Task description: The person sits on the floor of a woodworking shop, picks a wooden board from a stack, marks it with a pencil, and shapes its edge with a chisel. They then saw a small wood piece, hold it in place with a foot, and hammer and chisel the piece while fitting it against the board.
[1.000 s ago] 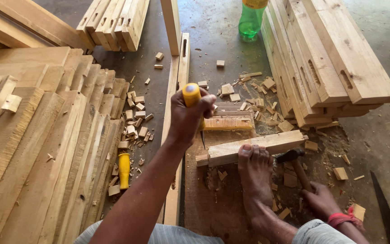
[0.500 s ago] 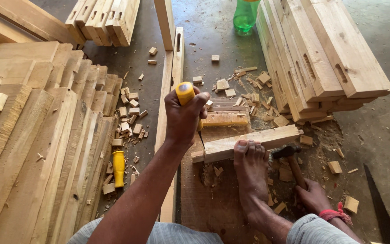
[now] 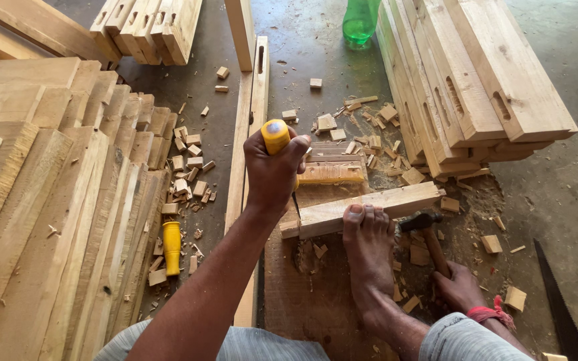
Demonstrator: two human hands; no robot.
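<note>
Chisel with a yellow handle [image 3: 276,136] stands nearly upright in the left hand [image 3: 272,175], whose fingers are wrapped tight around the grip so that only the rounded top shows above the fist; its blade is hidden behind the hand, so whether it touches the wood cannot be told. Just below and to the right of that fist lies a short wooden piece [image 3: 369,208], set slantwise across a wide board [image 3: 316,294] on the floor. A bare foot [image 3: 368,247] presses on the piece, toes curled over its near edge. To the right of the foot, the right hand [image 3: 459,287] is closed around the wooden shaft of a hammer [image 3: 428,235], whose dark head rests low, just beside the toes. A red band sits at that wrist.

Behind the piece lies a grooved wooden block [image 3: 332,167], and offcuts and chips are scattered over the concrete floor [image 3: 556,194]. A second yellow-handled tool [image 3: 171,247] lies at the foot of a stack of planks [image 3: 41,220] on the left. A long rail [image 3: 254,134] runs away from the person. Mortised beams [image 3: 476,87] are stacked on the right, a green bottle [image 3: 359,23] stands beyond them, and a handsaw [image 3: 556,301] lies at the right edge.
</note>
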